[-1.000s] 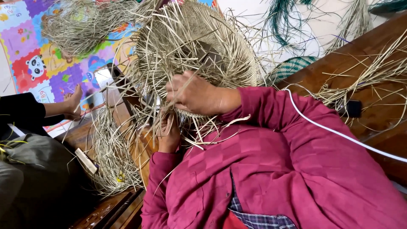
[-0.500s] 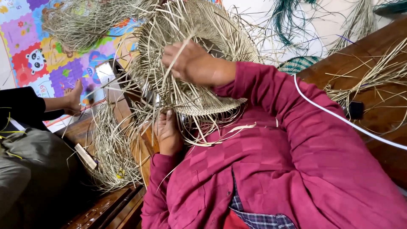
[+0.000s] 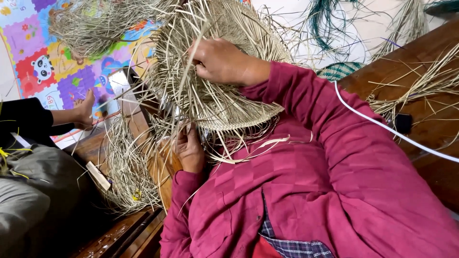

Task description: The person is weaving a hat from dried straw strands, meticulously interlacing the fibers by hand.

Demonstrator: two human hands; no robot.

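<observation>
Two hands work one woven straw piece [image 3: 224, 81], and I read them from the left side across. At far left a bare foot [image 3: 85, 110] of another person rests on the coloured play mat [image 3: 57, 67], as it did a second ago. Next, loose straw [image 3: 129, 167] hangs over the wooden surface [image 3: 143, 224]. My left hand [image 3: 190, 150] sits under the weave, fingers curled shut on its lower strands, where it was before. The weave is held up against my chest, above the red sleeve [image 3: 306, 100]. My right hand [image 3: 222, 62] has climbed from the middle of the weave to its upper part and is now pinched shut on a strand there, so I judge the plaiting has moved on to a new spot. A white cable [image 3: 382, 125] runs off right.
</observation>
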